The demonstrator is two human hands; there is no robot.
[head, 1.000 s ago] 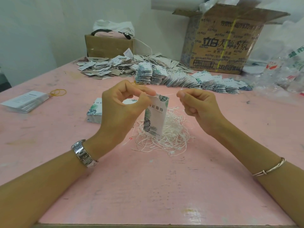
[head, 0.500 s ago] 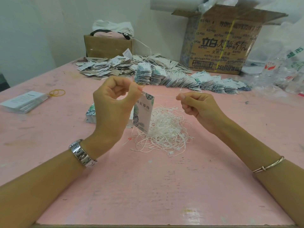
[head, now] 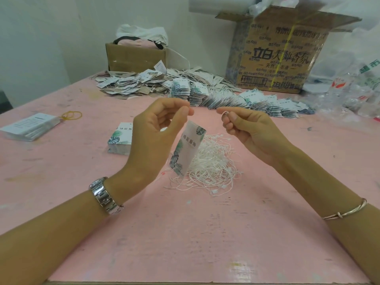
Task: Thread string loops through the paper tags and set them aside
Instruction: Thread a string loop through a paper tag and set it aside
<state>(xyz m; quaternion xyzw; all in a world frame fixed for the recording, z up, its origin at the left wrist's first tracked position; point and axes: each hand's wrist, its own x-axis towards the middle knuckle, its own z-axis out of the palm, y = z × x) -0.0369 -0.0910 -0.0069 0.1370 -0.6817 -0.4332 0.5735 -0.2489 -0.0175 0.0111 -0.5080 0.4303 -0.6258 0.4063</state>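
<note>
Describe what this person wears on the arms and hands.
Both forearms are bare, with no sleeves showing and no gloves. The left hand has a silver metal link-band watch at its wrist. The right hand has a thin metal bangle further up the forearm.

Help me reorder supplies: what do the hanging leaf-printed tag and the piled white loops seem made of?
Leaf-printed white rectangular tag: thin card, apparently matte; it hangs flat, without glare. Pile of thin white string loops: probably smooth synthetic or waxed cord; strands hold springy curls, with small plastic-looking tabs.

Glossy paper tag (head: pixel 188 149), scuffed matt pink table (head: pixel 185 233), shiny metal watch (head: pixel 103 196)
</note>
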